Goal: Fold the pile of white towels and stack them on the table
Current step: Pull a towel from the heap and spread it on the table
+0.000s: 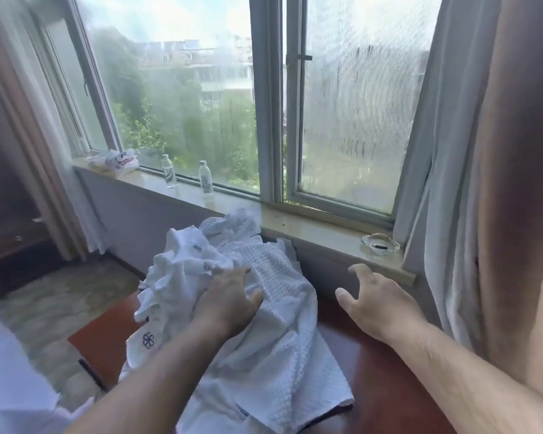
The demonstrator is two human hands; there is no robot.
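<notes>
Left hand (pixel 229 303): resting spread on the towels (pixel 273 324), nearer.
Right hand (pixel 380 303): hovering spread, just right of the towels.

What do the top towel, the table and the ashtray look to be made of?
Top towel: white cotton-like waffle weave, showing a grid of small squares. Table: reddish-brown wood or veneer, glossy, with soft reflections. Ashtray: clear glass, see-through with bright edges.
</notes>
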